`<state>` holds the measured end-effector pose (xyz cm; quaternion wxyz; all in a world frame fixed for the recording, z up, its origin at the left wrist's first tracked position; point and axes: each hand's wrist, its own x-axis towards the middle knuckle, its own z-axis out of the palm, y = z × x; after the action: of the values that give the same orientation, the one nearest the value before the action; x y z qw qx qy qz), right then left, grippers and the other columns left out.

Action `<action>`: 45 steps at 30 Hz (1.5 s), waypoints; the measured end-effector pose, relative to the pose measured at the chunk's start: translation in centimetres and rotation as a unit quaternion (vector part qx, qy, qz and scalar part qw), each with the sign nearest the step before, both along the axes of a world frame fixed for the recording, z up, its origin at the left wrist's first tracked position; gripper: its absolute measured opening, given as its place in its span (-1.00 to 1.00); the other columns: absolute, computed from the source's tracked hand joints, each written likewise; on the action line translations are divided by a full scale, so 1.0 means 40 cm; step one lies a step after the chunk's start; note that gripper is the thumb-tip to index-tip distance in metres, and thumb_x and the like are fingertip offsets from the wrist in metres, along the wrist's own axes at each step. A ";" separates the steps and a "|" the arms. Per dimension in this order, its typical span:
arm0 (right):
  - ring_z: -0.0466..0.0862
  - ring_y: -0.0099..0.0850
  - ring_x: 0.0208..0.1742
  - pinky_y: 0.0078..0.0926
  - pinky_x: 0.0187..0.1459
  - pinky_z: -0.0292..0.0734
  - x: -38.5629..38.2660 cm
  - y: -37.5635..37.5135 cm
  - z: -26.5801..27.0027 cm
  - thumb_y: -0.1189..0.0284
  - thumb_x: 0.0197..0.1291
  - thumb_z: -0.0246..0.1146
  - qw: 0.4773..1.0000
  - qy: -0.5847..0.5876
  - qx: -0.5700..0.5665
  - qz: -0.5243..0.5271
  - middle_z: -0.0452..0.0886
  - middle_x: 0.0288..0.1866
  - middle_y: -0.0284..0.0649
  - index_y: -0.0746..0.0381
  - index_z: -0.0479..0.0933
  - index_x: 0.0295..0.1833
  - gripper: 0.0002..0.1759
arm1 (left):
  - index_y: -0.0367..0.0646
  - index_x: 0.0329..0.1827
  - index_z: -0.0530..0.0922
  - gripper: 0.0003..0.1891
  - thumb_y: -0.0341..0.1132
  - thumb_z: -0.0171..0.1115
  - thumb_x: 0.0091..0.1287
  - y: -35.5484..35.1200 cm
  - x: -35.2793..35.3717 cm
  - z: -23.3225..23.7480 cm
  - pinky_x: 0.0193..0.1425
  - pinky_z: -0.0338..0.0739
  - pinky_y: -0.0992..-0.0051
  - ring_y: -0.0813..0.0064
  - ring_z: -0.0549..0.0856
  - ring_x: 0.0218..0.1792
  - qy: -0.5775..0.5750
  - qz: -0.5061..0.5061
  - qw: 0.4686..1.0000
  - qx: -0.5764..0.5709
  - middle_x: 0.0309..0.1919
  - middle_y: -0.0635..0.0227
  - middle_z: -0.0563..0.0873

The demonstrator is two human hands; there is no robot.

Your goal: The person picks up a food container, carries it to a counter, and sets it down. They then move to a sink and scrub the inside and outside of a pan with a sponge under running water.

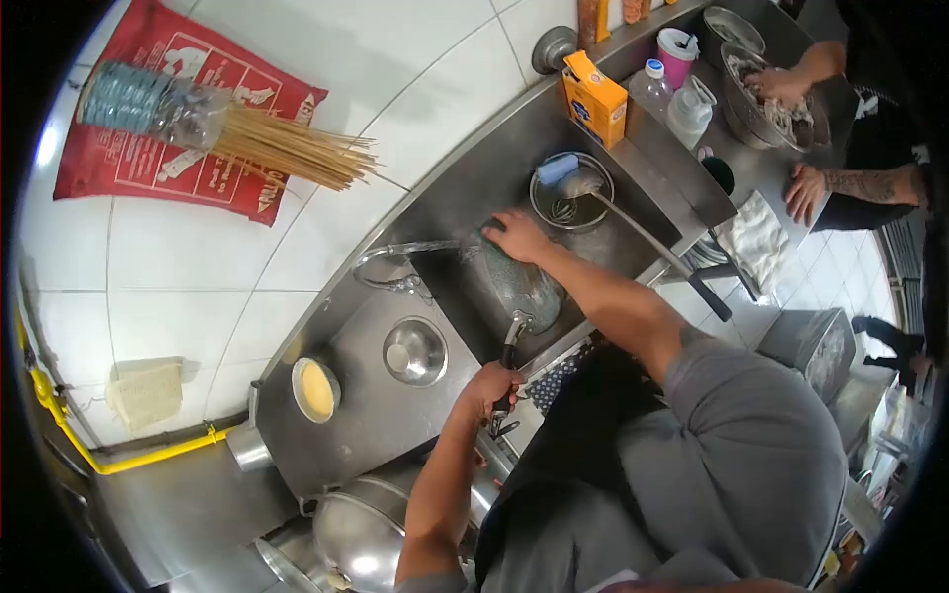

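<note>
White tiled wall [198, 296] and a steel sink [465, 198] fill the head view, with a tap [395, 265] pouring a thin stream of water just beyond the fingers of the right hand [519, 237]. Those fingers are bent over a green pad [491, 245] and press it against the pan [524, 287], which lies tilted in the basin so that the water lands at the fingertips. The left hand [489, 388] is closed tight round the pan's handle [511, 341], seemingly to brace the pan against that pressing.

Past the right knuckles, deeper in the basin, sits a round bowl [571, 193] with a blue sponge [557, 168], and a long-handled ladle [647, 242] leans out of it, parked within reach. Beside the left fingers, on the counter, rest a metal lid [415, 351] and a small bowl of yellow liquid [316, 388], apart from the spray. Well away from both hands, a co-worker's hands [781, 84] work in a mixing bowl [756, 119].
</note>
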<state>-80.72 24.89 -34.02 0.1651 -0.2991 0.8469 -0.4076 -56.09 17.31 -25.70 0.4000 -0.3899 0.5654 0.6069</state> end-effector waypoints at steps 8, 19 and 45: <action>0.27 0.10 0.47 -0.02 0.45 0.20 0.004 0.028 0.047 0.03 0.29 0.17 0.999 -0.032 -0.017 -0.010 0.32 0.46 0.08 0.20 0.43 0.36 -0.35 | -0.14 -0.41 0.41 -0.84 -0.46 0.25 0.20 0.054 0.038 0.117 -0.69 0.35 0.47 0.57 0.44 -0.73 0.047 0.077 0.996 0.016 -0.64 0.44 0.45; 0.15 -0.16 0.56 -0.27 0.51 0.01 0.228 0.222 0.136 0.01 0.51 -0.07 0.749 -0.272 -0.504 -0.333 0.19 0.53 0.03 0.23 0.08 0.57 -0.28 | -0.10 -0.16 0.40 -0.77 -0.55 0.20 0.18 0.101 0.021 0.309 -0.63 0.33 0.42 0.51 0.42 -0.74 0.105 0.248 0.942 0.198 -0.62 0.40 0.44; 0.11 0.15 0.56 0.10 0.51 0.02 0.152 0.203 0.192 0.10 0.51 -0.12 0.991 0.077 -0.085 0.062 0.07 0.61 0.01 0.07 0.21 0.53 -0.42 | -0.10 -0.34 0.40 -0.83 -0.53 0.25 0.21 0.098 0.086 0.247 -0.68 0.33 0.54 0.63 0.42 -0.75 0.019 0.244 0.945 0.219 -0.63 0.47 0.42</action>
<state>-74.65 33.03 -26.36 0.0985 -0.3949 0.7988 -0.4430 -52.63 21.23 -15.81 0.3047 -0.4072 0.3133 0.8020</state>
